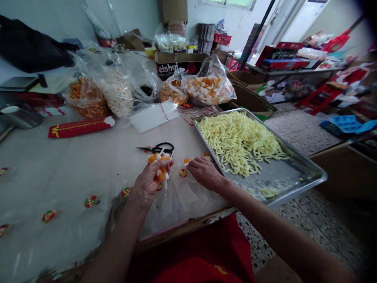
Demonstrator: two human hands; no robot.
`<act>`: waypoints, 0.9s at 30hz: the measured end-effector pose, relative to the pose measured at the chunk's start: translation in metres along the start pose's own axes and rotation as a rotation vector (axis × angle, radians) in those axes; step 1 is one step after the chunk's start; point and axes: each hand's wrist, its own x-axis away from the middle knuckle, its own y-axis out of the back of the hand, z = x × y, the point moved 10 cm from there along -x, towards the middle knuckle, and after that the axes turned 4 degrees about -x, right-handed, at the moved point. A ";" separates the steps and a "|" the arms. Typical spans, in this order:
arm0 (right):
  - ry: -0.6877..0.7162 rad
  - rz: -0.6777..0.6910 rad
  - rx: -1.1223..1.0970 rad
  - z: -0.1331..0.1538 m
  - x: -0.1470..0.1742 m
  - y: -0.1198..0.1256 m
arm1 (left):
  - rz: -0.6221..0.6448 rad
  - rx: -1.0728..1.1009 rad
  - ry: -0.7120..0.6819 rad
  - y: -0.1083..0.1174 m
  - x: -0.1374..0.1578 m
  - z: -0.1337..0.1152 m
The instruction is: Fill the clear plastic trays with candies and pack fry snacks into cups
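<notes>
My left hand (147, 179) is closed around a bundle of short orange-and-white sticks (162, 169), with thin white ends poking out. To its right, my right hand (204, 173) is palm down above the tabletop, its fingers curled together at the tips. A small orange-and-white piece (186, 160) shows at those fingertips, seemingly pinched. Below it lies a round red-and-green sticker (183, 173) on clear plastic bags (188, 194). Black-handled scissors (157, 148) rest just beyond my left hand.
A metal tray (297, 184) of pale yellow curly strips (241, 137) stands at the right. Along the back are clear bags of snacks, including a bag of orange-and-white pieces (209, 88). A red flat packet (81, 127) lies at left. Stickered plastic bags cover the near left table.
</notes>
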 end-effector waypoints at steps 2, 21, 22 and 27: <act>-0.003 0.026 -0.053 0.001 0.000 0.000 | -0.006 0.057 0.054 0.000 0.000 0.005; -0.016 -0.492 -0.458 0.041 -0.003 0.068 | -0.053 0.258 0.005 0.006 0.002 -0.024; -0.095 -0.484 -0.501 0.033 -0.003 0.061 | -0.071 0.262 -0.030 0.016 0.002 -0.034; 0.019 -0.116 -0.216 0.062 -0.033 -0.001 | -0.133 0.244 -0.229 0.061 0.009 -0.068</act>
